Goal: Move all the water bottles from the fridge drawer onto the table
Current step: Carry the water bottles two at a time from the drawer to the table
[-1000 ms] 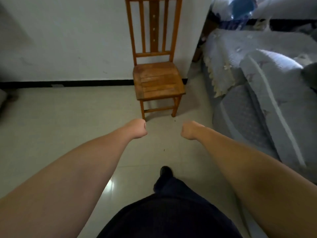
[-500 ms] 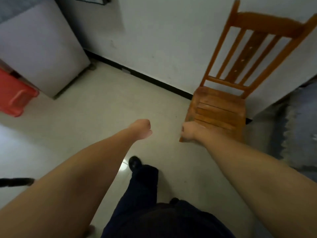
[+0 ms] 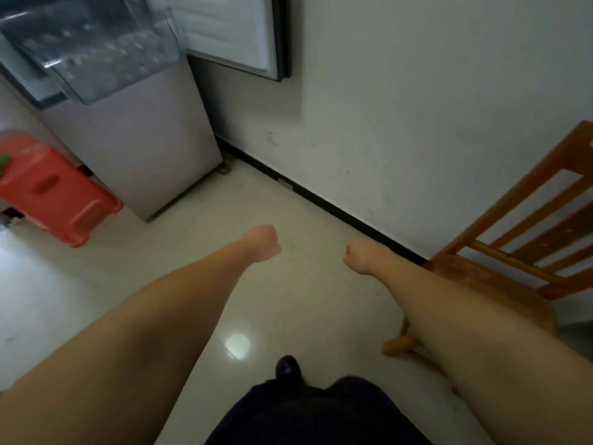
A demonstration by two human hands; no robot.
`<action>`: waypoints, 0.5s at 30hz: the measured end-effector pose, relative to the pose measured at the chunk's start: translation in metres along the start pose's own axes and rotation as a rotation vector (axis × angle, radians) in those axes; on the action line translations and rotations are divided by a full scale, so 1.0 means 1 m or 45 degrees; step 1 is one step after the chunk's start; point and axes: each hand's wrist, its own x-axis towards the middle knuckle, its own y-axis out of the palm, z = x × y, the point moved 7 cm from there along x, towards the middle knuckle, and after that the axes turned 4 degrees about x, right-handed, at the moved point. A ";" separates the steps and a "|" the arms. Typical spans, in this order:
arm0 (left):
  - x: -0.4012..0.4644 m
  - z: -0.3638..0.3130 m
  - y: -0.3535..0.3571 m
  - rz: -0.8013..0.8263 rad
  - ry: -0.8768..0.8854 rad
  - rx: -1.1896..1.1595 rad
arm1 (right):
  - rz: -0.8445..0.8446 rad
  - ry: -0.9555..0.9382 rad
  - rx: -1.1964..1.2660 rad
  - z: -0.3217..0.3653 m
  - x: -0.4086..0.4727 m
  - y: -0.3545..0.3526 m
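A clear plastic fridge drawer [image 3: 96, 53] juts out of the grey fridge [image 3: 134, 146] at the top left; blurred shapes show inside it, and I cannot make out single bottles. My left hand [image 3: 261, 243] is a closed fist over the floor, holding nothing. Beside it my right hand [image 3: 361, 259] is also a closed fist with nothing in it. Both fists hang well below and to the right of the drawer. No table is in view.
The open fridge door [image 3: 231, 30] stands against the white wall. A red plastic stool [image 3: 54, 191] sits left of the fridge. A wooden chair [image 3: 500, 271] stands at the right by the wall. Pale tiled floor [image 3: 288, 309] lies ahead, with my dark shoe [image 3: 287, 366] on it.
The view has swung left: the sofa is gone, the chair has slid to the right edge, and the fridge with its drawer has come into view. Both fists stay closed.
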 end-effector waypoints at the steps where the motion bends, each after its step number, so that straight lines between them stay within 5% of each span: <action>1: 0.012 0.015 -0.015 -0.021 -0.028 -0.023 | -0.023 -0.022 -0.029 0.019 0.014 -0.011; 15: 0.141 0.159 -0.130 -0.107 -0.343 -0.225 | -0.129 -0.414 -0.258 0.199 0.212 -0.129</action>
